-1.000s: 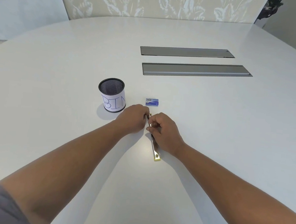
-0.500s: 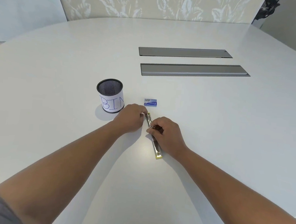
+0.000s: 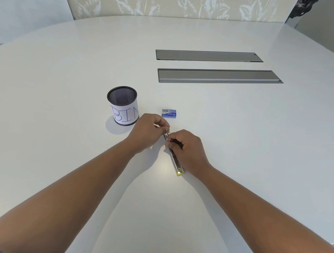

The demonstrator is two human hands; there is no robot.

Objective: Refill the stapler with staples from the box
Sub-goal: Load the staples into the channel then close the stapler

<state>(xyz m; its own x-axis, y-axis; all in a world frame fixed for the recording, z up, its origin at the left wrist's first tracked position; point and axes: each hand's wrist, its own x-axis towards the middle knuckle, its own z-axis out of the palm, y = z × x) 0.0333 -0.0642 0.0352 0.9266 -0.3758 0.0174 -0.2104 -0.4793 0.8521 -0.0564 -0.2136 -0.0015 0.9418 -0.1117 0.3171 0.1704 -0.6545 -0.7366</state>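
Observation:
A slim metal stapler (image 3: 176,162) with a yellow near end lies opened flat on the white table (image 3: 240,143), running from near right to far left. My left hand (image 3: 149,132) pinches its far end. My right hand (image 3: 188,148) curls over its middle, fingertips pinching a small metal part there. The small blue staple box (image 3: 169,113) lies shut on the table just beyond both hands, untouched.
A black mesh cup (image 3: 124,107) with a paper label reading "BIN" stands left of the staple box. Two long grey cable hatches (image 3: 219,75) are set into the table farther back. The table's near edge runs at the lower right.
The stapler has shifted slightly; its far end showed between my hands half a second ago and is now covered again by my left fingers. My right hand stays on its middle.

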